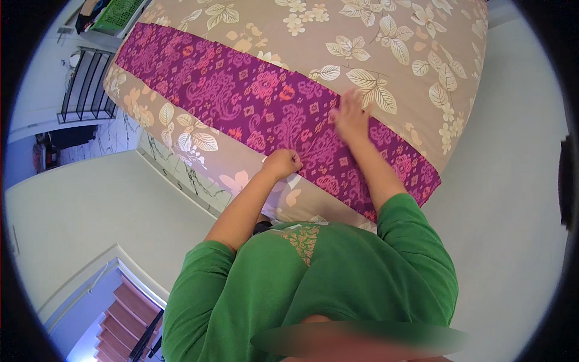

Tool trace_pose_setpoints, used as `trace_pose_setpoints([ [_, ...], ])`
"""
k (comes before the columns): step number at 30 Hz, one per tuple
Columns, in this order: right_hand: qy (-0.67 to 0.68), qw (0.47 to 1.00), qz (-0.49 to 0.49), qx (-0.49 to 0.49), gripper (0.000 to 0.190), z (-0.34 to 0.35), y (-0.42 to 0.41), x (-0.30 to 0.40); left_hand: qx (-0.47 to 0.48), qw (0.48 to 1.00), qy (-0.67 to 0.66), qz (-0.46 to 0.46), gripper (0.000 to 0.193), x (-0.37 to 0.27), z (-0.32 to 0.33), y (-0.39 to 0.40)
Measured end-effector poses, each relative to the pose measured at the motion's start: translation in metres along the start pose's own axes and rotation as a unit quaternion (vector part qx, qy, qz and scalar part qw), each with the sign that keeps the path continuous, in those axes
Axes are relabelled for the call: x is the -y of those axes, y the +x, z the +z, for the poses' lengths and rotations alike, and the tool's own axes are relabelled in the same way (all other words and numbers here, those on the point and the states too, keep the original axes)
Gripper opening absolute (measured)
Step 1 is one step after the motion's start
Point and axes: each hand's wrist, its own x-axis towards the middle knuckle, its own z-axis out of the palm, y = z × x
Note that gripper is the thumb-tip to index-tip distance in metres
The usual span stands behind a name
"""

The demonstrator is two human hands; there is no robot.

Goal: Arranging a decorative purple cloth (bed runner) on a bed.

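Observation:
A long purple cloth [253,95] with a pink and orange paisley and floral print lies as a folded strip across a bed. It slants from upper left to lower right, fairly flat. At its near edge is my left hand [282,164], fingers curled in a loose fist; whether the edge is pinched between them is hidden. My right hand [353,116], slightly blurred, is spread over the far edge with nothing gripped. Beneath the cloth is a beige bedsheet [312,50] printed with leaves and flowers.
A pale wall [506,135] runs along the right side of the bed. To the left are a black metal rack [88,86] and a green plastic basket [118,14]. Wooden stairs [129,307] with a dark railing show through an opening at lower left.

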Motion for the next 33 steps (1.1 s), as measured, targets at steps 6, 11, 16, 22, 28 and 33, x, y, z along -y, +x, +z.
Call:
trace_pose_setpoints([
  [6,0.290,0.836,-0.425,0.191,0.072,-0.026,-0.088,0.049,0.008,0.969,-0.232,-0.084,0.014,0.038,-0.019,-0.015],
  [11,0.184,0.947,-0.203,0.167,0.072,-0.035,-0.017,0.007,-0.094,0.910,-0.394,-0.084,0.015,0.044,-0.026,-0.027],
  [16,0.189,0.913,-0.309,0.189,0.069,-0.035,-0.084,0.065,-0.175,0.842,-0.503,-0.089,0.017,0.031,-0.019,-0.035],
  [22,0.216,0.934,-0.195,0.205,0.067,-0.062,-0.071,0.046,-0.210,0.798,-0.559,-0.076,0.022,0.048,-0.020,-0.053],
  [28,0.100,0.883,-0.341,0.306,0.066,-0.086,-0.155,0.084,-0.184,0.765,-0.616,-0.040,0.027,0.043,-0.003,-0.077],
  [33,0.078,0.949,-0.227,0.205,0.066,-0.075,-0.216,0.032,-0.159,0.749,-0.644,0.003,0.028,0.069,0.032,-0.096],
])
